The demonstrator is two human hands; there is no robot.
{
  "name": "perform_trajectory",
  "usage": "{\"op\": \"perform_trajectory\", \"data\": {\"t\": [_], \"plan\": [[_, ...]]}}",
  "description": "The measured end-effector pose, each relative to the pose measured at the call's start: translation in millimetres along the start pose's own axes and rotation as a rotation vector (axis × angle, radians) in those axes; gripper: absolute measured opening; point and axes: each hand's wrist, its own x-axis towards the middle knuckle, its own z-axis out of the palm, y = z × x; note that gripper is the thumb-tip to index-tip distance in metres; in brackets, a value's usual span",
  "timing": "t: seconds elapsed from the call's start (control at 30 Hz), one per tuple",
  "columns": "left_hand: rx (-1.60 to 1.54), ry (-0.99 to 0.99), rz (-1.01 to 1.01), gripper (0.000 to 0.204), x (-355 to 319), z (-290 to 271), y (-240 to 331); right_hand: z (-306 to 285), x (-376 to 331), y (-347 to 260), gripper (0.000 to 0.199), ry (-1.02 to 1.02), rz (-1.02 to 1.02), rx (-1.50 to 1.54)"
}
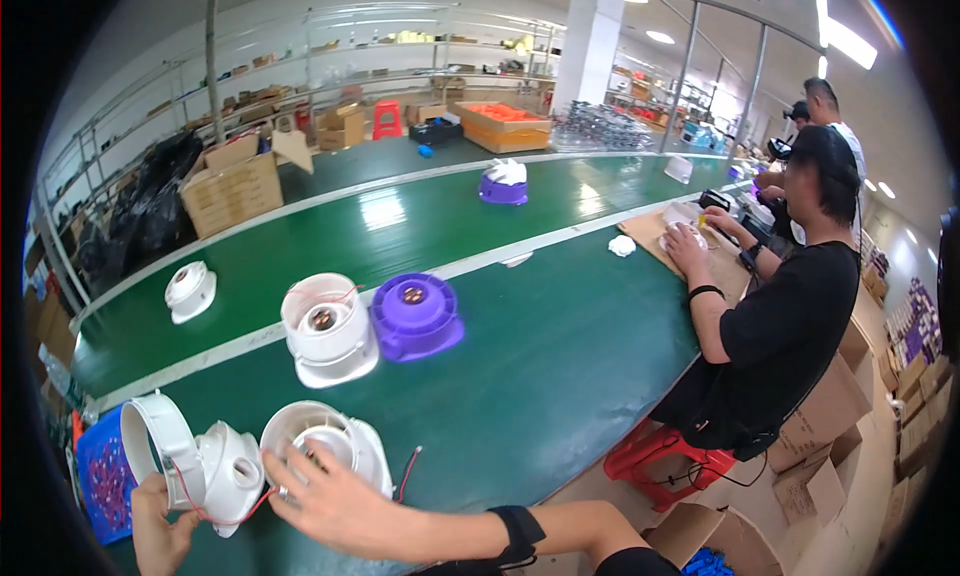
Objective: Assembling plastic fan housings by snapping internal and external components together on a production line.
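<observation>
Left hand [160,531] grips a white housing [225,471], right hand [335,501] spread on another [330,441]; halves unjoined, finished-looking units [330,328] at twelve o'clock.

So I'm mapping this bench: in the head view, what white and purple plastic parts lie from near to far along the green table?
White plastic housing under the right hand → white round motor unit → purple round plastic base → purple base with white top.

Two fan housings [255,456] near edge of table [520,376]; two motor units [370,326] behind; co-worker [790,306] right.
</observation>
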Motion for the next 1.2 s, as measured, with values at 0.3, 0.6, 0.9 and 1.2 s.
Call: {"op": "perform_trajectory", "data": {"t": [0.3, 0.6, 0.9, 1.2], "plan": [[0.290, -0.177, 0.241, 0.025, 25.3, 2.0, 31.5, -3.8, -17.7, 19.9, 0.029, 0.030, 0.060, 0.024], [0.277, -0.170, 0.446, 0.013, 36.5, 11.9, 44.1, -41.5, -38.8, 51.0, 0.039, -0.006, 0.229, -0.025], [0.216, -0.286, 0.600, 0.009, 45.5, 45.3, 67.9, -75.2, -62.9, 88.0, 0.025, -0.013, 0.307, -0.016], [0.384, -0.604, 0.568, 0.025, 53.4, 43.3, 70.5, -69.8, -61.5, 96.6, 0.039, 0.006, 0.225, -0.033]]}}
